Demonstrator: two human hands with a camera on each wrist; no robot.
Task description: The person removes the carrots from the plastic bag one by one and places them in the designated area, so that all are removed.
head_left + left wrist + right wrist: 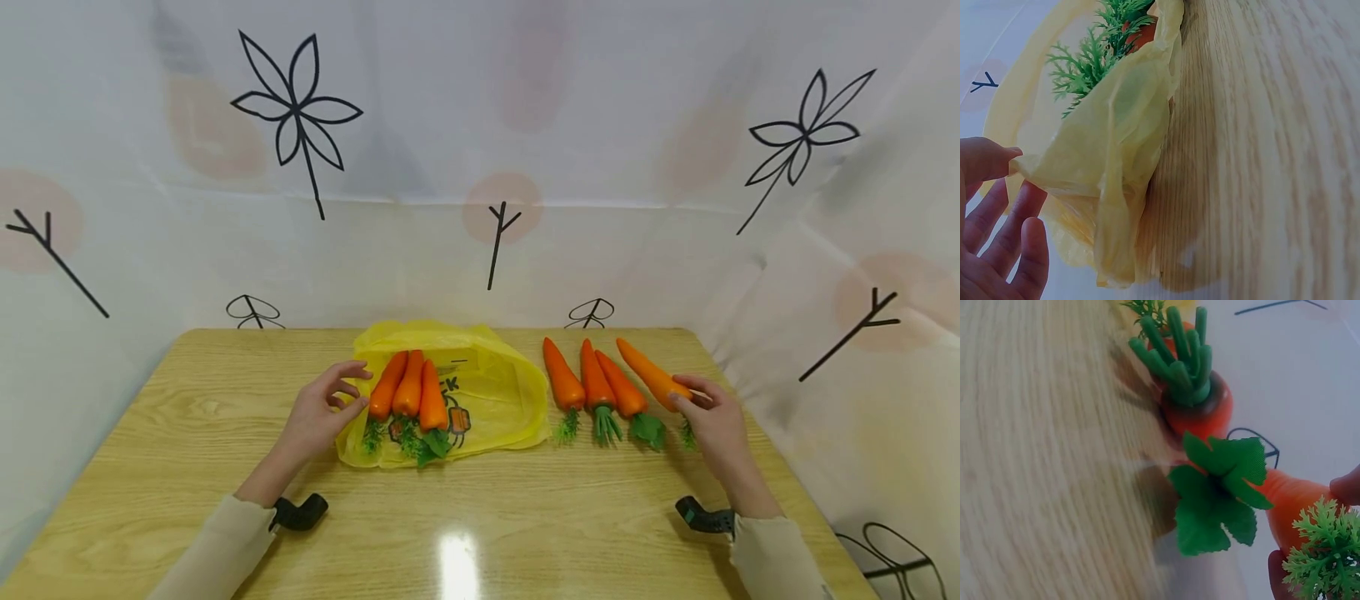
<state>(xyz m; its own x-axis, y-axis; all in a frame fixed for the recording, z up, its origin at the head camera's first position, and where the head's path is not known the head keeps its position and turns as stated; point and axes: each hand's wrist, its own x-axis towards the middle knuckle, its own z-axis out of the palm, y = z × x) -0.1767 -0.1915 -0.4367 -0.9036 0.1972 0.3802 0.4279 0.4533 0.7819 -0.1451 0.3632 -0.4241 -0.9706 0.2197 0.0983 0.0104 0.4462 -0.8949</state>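
Observation:
My left hand (pixel 318 412) is at the left edge of a yellow plastic bag (pixel 498 408), its thumb and fingers pinching the rim; the bag (pixel 1110 162) bunches by the thumb in the left wrist view. Inside the bag's mouth lie three orange carrots (pixel 408 392), leaves toward me. At the right, my right hand (pixel 716 417) holds an orange carrot (pixel 641 368) near its leafy end, between thumb and fingers. Its feathery leaves (pixel 1329 553) show in the right wrist view. Three more carrots (pixel 596 383) lie between the bag and that hand, one with broad leaves (pixel 1219 494).
Everything lies on a light wooden table (pixel 480 525), toward its back edge. A white cloth (pixel 420 250) with black plant drawings hangs behind and at the sides. A black band (pixel 300 512) with a camera sits on each wrist.

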